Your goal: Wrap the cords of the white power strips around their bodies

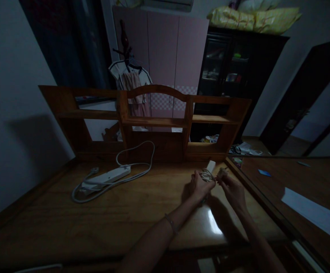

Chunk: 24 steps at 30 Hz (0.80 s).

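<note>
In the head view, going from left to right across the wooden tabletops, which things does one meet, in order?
white power strip → left hand → cord bundle held between both hands → right hand → small blue card → white sheet

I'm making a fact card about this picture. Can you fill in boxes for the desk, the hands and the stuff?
place: wooden desk with a shelf unit, dim room
left hand: grips a coiled white cable
right hand: pinches the same cable's end
behind the hands: white plug block
further left: power strip, its cord looped loosely
</note>
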### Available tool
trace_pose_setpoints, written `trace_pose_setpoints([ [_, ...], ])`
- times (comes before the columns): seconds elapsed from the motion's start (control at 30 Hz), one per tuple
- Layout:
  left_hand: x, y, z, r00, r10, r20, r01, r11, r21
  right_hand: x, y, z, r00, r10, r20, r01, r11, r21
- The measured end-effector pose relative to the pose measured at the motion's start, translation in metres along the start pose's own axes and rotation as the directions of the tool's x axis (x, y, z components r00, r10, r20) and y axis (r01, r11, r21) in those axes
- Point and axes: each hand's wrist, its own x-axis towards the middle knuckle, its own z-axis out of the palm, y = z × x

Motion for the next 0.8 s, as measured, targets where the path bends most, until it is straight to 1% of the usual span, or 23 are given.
trace_pose_setpoints([
  [0.07, -0.005, 0.001, 0.002, 0.999, 0.050, -0.010, -0.049, 0.997, 0.060, 0.003, -0.006, -0.004, 1.000, -0.030, 0.009, 0.030, 0.999, -0.039],
  [0.13, -0.010, 0.001, 0.004, 0.995, 0.101, -0.016, -0.098, 0.988, 0.119, 0.013, -0.008, -0.010, 0.999, -0.047, 0.025, 0.049, 0.996, -0.080],
  [0.23, -0.011, 0.001, 0.004, 0.991, 0.130, -0.012, -0.126, 0.976, 0.177, 0.033, -0.008, -0.013, 0.993, -0.067, 0.102, 0.080, 0.988, -0.130],
  [0.3, -0.008, 0.002, 0.004, 0.993, 0.121, -0.004, -0.118, 0.972, 0.206, 0.044, -0.008, -0.009, 0.980, -0.076, 0.182, 0.105, 0.983, -0.152],
  [0.4, -0.002, 0.004, 0.004, 0.994, 0.107, 0.002, -0.105, 0.966, 0.235, 0.056, -0.009, 0.004, 0.957, -0.062, 0.282, 0.116, 0.977, -0.177],
  [0.5, -0.007, 0.005, 0.008, 0.990, 0.139, 0.001, -0.134, 0.958, 0.253, 0.060, -0.008, 0.017, 0.946, -0.014, 0.322, 0.080, 0.979, -0.190],
  [0.6, -0.023, 0.004, 0.016, 0.979, 0.205, 0.009, -0.200, 0.943, 0.266, 0.061, -0.003, 0.026, 0.949, 0.049, 0.313, 0.005, 0.985, -0.172],
  [0.7, -0.041, 0.000, 0.026, 0.969, 0.246, 0.032, -0.245, 0.928, 0.280, 0.061, 0.004, 0.030, 0.946, 0.119, 0.301, -0.089, 0.990, -0.111],
  [0.8, -0.048, -0.007, 0.033, 0.955, 0.289, 0.061, -0.294, 0.916, 0.272, 0.062, 0.013, 0.035, 0.940, 0.175, 0.293, -0.175, 0.984, -0.027],
])
